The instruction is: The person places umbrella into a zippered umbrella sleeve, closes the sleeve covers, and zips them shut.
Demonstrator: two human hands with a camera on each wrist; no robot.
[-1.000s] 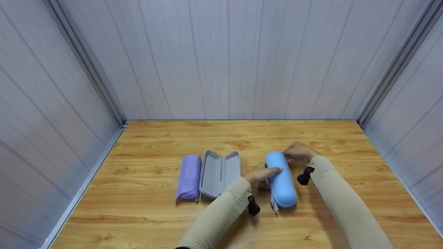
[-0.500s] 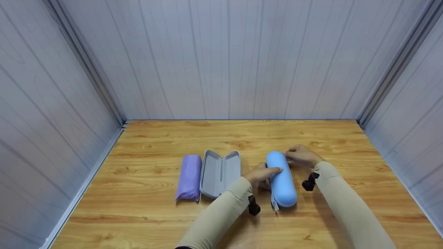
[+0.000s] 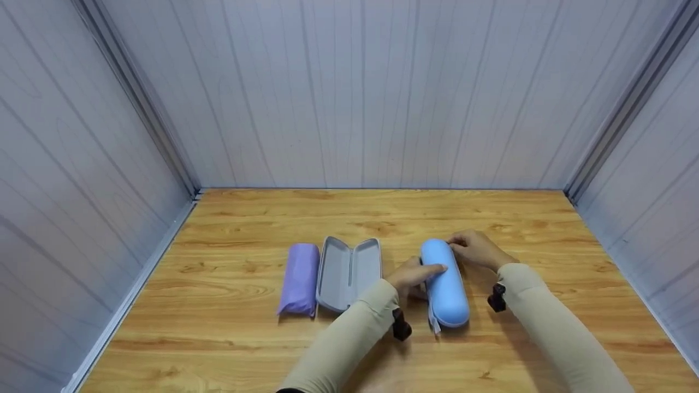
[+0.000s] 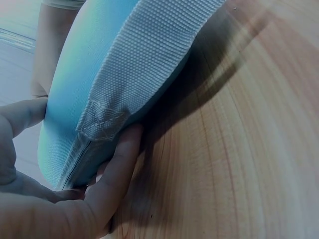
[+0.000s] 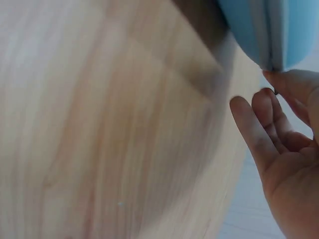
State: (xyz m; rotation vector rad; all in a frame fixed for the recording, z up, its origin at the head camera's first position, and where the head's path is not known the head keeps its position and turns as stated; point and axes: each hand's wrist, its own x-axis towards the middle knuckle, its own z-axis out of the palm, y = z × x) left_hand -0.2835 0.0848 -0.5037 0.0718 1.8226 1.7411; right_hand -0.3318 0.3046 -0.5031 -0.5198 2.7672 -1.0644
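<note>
A light blue, rounded hard zip case [image 3: 446, 295] lies on the table to the right of centre. My left hand [image 3: 409, 277] grips it from the left, thumb on top and fingers low on its side. A grey woven strap [image 4: 144, 59] runs along that side in the left wrist view. At the far end, my right hand [image 3: 478, 248] pinches at the end of the zip seam [image 5: 271, 30] with thumb and index finger. A small dark tip of the zipper pull [image 5: 276, 91] shows between them; the other fingers are loosely bent.
Left of my left hand lies an open grey case [image 3: 334, 278], spread in two halves. A purple wrapped pouch [image 3: 299, 279] sits right against its left side. Pale panelled walls [image 3: 360, 98] enclose the wooden table [image 3: 229, 338] at the back and both sides.
My right wrist has swung to the right and toward me, while its fingertips stay at the case's far end. The left hand and the blue case hold their place.
</note>
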